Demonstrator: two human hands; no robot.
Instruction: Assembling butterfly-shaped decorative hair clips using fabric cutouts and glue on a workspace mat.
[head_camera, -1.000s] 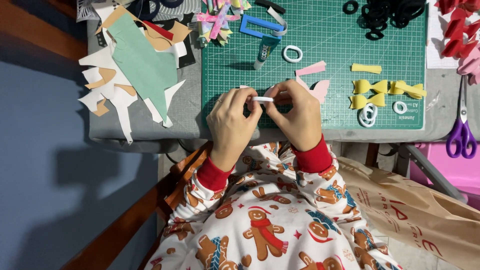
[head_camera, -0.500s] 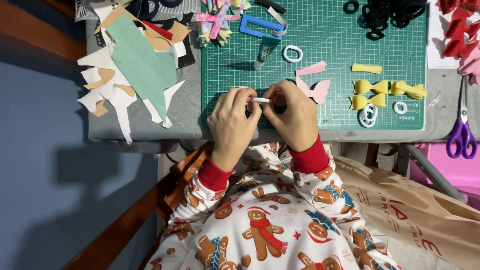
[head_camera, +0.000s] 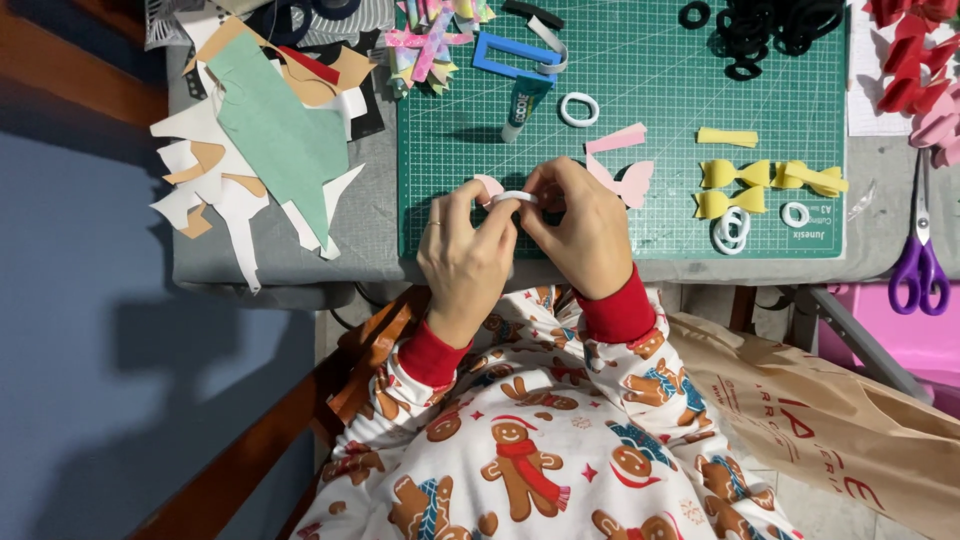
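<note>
Pinching a white strip (head_camera: 513, 197) between both hands, glue tube (head_camera: 523, 106) and pink bow piece (head_camera: 622, 180) nearby.

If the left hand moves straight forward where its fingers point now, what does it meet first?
Probably the white band that the left hand pinches together with the right hand; beyond it lies bare green cutting mat, then the glue tube.

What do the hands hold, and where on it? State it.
Both hands hold a small white band with a pink piece: the left hand pinches its left end, the right hand its right end.
</note>
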